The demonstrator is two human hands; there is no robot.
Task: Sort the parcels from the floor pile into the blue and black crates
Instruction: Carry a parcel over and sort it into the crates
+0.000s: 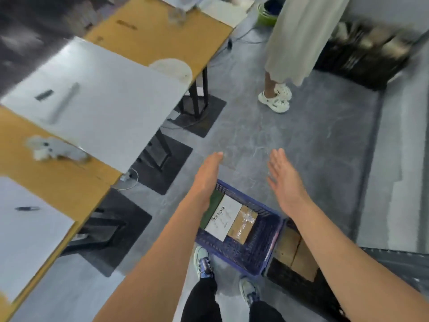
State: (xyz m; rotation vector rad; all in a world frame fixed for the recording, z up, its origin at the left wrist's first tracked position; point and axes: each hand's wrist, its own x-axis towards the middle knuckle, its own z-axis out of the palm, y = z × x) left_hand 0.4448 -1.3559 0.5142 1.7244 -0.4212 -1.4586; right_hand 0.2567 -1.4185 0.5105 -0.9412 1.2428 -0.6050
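**Grey floor open ahead, both hands empty above the crates**

Mottled grey floor (pixel 290 135) lies open ahead and to the right, out to a paler strip along the right edge. Long orange-brown wooden tables (pixel 148 36), partly covered by white sheets, wall off the left side, their black metal legs and square dark base plates standing out onto the floor. Another person in a long cream skirt and white clogs (pixel 275 99) stands well ahead.

Just before the wearer's feet sits a blue plastic lattice crate (pixel 246 254). It holds a white-labelled flat parcel (pixel 224 217), a brown cardboard box sealed with glossy clear tape (pixel 243 225) touching it, and a dark green piece at the left wall. A black lattice crate (pixel 284 278) stands tight against the blue one's right side, with plain brown cardboard parcels (pixel 294 254) inside.

Left hand (pixel 209 175) and right hand (pixel 285 180) are stretched forward above the blue crate's far rim, apart from each other, fingers straight and close together, palms turned inward, gripping nothing. The parcels lie below and behind the fingertips, untouched.
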